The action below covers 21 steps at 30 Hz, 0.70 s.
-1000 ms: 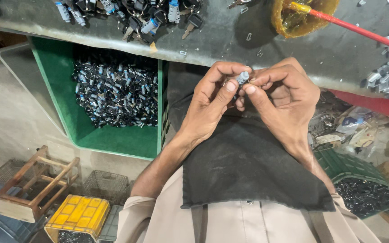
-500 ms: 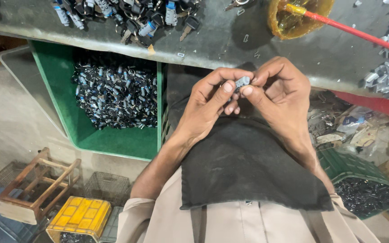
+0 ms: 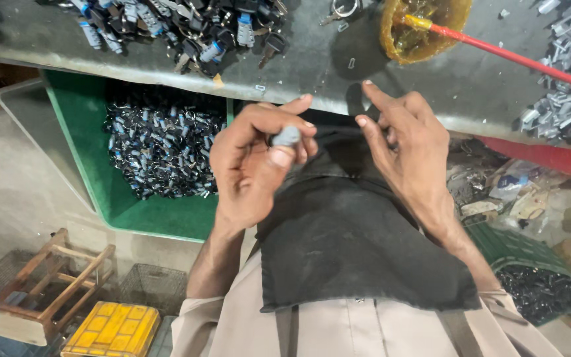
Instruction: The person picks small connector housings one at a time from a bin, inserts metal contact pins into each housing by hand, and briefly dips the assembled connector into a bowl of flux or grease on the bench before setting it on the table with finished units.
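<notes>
Cylinder (image 3: 287, 137): small, grey, likely light, rigid, slippery; pinched by its sides in my left hand (image 3: 259, 165). Right hand (image 3: 408, 142) open, empty.

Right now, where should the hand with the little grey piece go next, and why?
Probably a short move left to drop the small grey part into the green bin. The left hand alone pinches it, the right hand is open, and similar pieces fill that bin.
</notes>
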Motion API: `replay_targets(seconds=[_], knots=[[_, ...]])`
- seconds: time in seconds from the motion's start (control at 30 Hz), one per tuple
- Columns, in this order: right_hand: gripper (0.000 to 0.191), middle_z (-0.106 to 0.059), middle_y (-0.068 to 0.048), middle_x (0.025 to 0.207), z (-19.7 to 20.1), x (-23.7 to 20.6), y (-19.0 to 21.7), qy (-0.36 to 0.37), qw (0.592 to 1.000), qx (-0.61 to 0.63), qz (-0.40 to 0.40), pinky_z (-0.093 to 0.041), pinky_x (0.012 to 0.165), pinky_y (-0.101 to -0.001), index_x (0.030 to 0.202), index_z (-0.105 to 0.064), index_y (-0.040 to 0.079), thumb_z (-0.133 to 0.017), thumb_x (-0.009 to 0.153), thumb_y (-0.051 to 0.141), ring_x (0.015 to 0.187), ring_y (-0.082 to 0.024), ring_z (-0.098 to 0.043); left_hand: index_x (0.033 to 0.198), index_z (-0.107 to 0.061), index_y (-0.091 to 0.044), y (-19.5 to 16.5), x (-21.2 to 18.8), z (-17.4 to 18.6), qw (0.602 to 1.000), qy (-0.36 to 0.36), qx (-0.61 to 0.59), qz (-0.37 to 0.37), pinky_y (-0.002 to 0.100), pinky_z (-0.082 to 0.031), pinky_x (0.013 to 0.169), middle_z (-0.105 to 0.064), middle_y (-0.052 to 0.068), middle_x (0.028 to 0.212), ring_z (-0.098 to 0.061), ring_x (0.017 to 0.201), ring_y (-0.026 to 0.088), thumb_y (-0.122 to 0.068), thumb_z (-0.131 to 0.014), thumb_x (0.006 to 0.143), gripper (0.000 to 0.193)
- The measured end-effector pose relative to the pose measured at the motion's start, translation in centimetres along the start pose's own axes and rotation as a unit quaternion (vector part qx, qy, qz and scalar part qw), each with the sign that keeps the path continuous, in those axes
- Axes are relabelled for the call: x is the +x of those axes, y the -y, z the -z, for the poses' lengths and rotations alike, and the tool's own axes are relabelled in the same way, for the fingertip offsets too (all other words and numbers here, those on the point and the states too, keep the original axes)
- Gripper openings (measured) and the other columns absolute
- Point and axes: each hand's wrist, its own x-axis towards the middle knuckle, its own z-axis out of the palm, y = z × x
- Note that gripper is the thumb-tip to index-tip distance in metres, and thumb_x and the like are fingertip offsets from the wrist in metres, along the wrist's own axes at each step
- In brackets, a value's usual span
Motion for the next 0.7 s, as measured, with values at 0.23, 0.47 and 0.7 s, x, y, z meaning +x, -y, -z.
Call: replay_targets(seconds=[0.23,0.47,0.7], knots=[[0.041,-0.058,-0.005,0.095,-0.2,0.1,-0.4,-0.020,0.996,-0.068,0.059,-0.050,0.073,-0.0356,0.138,-0.071,0.015,-0.085,0.099,0.016,0.081,-0.019,-0.058,0.118,-0.063,0.004,1.7,-1.2,-0.2,0.999,0.011,-0.026,0.044,0.024,-0.053,0.085,-0.064,0.007,0.107,-0.061,0.088,0.008,-0.015,-0.058,0.113,0.021],[0.041,-0.059,-0.005,0.092,-1.0,0.1,-2.3,-0.018,0.984,-0.132,0.120,-0.049,0.067,-0.0365,0.131,-0.076,0.017,-0.086,0.091,0.015,0.082,-0.023,-0.060,0.121,-0.063,-0.001,2.0,-0.7,-0.4,0.997,0.012,0.020,0.080,0.021,-0.050,0.079,-0.065,0.003,0.117,-0.055,0.086,0.006,-0.017,-0.053,0.113,0.020],[0.022,-0.058,-0.003,0.087,-1.2,-1.0,-4.4,-0.036,0.997,0.016,0.068,-0.046,0.064,-0.0291,0.109,-0.078,0.012,-0.087,0.091,0.004,0.072,-0.014,-0.056,0.115,-0.065,-0.001,4.7,-0.1,-2.6,0.989,0.031,0.085,0.118,0.023,-0.051,0.088,-0.070,0.001,0.107,-0.062,0.098,0.005,-0.015,-0.059,0.109,0.016]])
